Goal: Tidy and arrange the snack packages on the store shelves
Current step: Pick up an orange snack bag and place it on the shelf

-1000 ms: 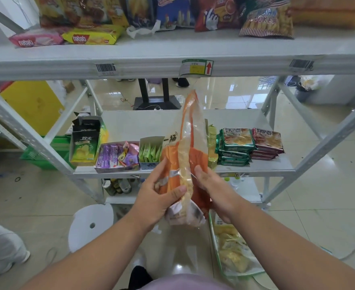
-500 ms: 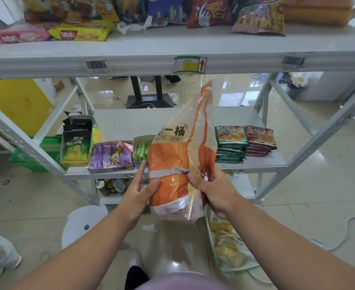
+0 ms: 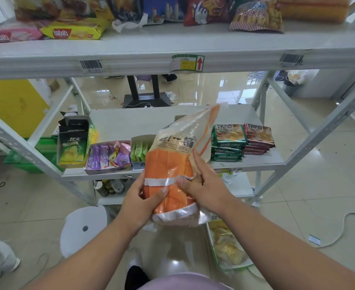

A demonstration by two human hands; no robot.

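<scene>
A tall orange-and-clear crinkled plastic snack bag (image 3: 173, 170) is held upright at the centre of view, in front of the white metal middle shelf (image 3: 254, 162). Its lower half is gripped by the left hand (image 3: 140, 200) at 7 o'clock and pinched by the right hand (image 3: 201, 188) at 4 o'clock. It is judged light, soft and slippery, its contents possibly crushable; it is best held low, from both sides.
</scene>
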